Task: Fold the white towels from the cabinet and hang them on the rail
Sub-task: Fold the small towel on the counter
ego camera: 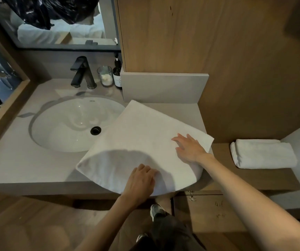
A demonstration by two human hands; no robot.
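The towel [142, 134] spread over the counter is seen to be white cloth, soft and matt, with a fine nap. The same thick white cloth is shown by the folded towel [263, 153] on the wooden shelf [254, 175], whose brown surface is matt and grained. The counter [19, 160] is made of a smooth, pale grey, stone-like material with a dull finish. The sink [64, 127] is glossy white ceramic, with highlights caught in the bowl. The tap [82, 73] is dark metal with a satin sheen. The jar [105, 76] is clear glass, the bottle [117, 71] dark and glossy. The wall panel [218, 42] is finished in warm, matt wood grain.
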